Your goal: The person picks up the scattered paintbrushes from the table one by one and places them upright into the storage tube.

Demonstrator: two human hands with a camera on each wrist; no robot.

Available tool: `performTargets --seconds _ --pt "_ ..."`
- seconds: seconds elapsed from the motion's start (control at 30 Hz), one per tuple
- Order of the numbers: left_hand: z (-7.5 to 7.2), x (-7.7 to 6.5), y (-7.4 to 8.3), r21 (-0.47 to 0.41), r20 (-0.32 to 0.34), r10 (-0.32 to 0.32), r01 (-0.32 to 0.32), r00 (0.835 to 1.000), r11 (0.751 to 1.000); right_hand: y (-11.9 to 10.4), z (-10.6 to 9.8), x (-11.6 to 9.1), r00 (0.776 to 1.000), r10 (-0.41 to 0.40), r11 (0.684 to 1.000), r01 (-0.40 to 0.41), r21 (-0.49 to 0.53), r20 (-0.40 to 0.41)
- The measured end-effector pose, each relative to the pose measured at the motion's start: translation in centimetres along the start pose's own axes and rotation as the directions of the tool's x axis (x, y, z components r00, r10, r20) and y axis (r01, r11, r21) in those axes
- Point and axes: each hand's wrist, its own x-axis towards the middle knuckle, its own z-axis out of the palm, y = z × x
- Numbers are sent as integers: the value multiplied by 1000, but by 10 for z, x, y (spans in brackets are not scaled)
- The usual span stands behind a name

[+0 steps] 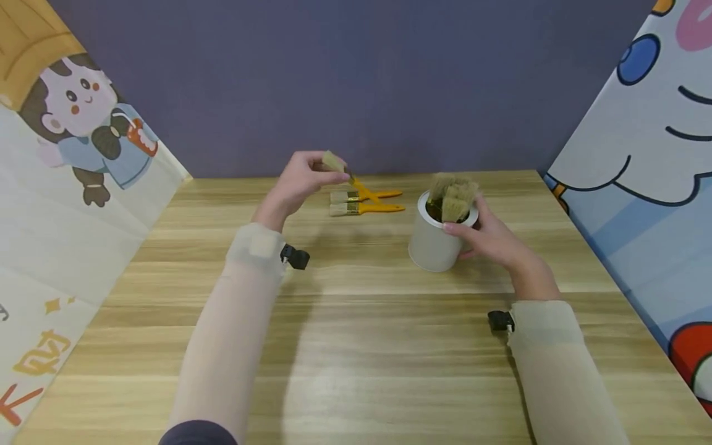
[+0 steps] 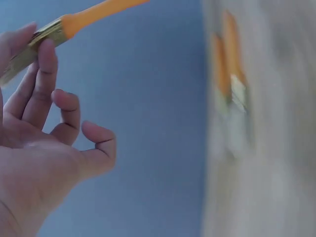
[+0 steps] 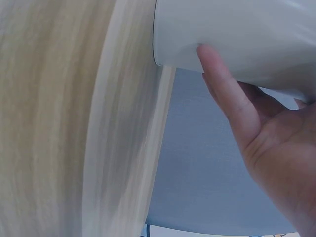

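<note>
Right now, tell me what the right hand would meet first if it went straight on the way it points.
The light-grey can: the right hand already touches its rim and side, so no gap shows ahead. What it would meet beyond the can is unclear, as depth is hard to judge.

Left hand [image 1: 303,176] in pinch, right hand [image 1: 491,240] curved

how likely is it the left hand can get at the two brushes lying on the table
Probably yes: the left hand is near the two brushes and nothing appears to block it, though it already pinches another brush, which it may need to put down first.
</note>
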Motion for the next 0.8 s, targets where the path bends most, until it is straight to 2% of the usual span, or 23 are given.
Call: performTargets --seconds 0.1,0.2,0.3,0.4,0.5,0.6,0.8 --pt "19 2 32 -95 6 109 -108 994 990 0 0 0 1000 -2 1000 2 3 0" --pt "39 3 63 -126 20 213 -209 977 970 0 0 -1 1000 1 1000 -1 3 1" --pt "57 4 87 -66 51 284 -281 957 958 -1 -1 -1 1000 4 1000 -4 2 1" --pt "73 5 101 38 85 284 -288 955 957 -2 -1 -1 1000 0 1000 0 4 2" --pt "88 7 104 150 122 232 -249 965 957 -3 0 -1 1000 -2 1000 2 6 4" --pt "100 12 99 255 156 177 -212 972 943 -3 -1 -2 1000 -6 1000 6 0 2" --pt "121 24 74 327 223 141 -211 964 921 -1 -2 -2 999 -32 999 32 -10 7"
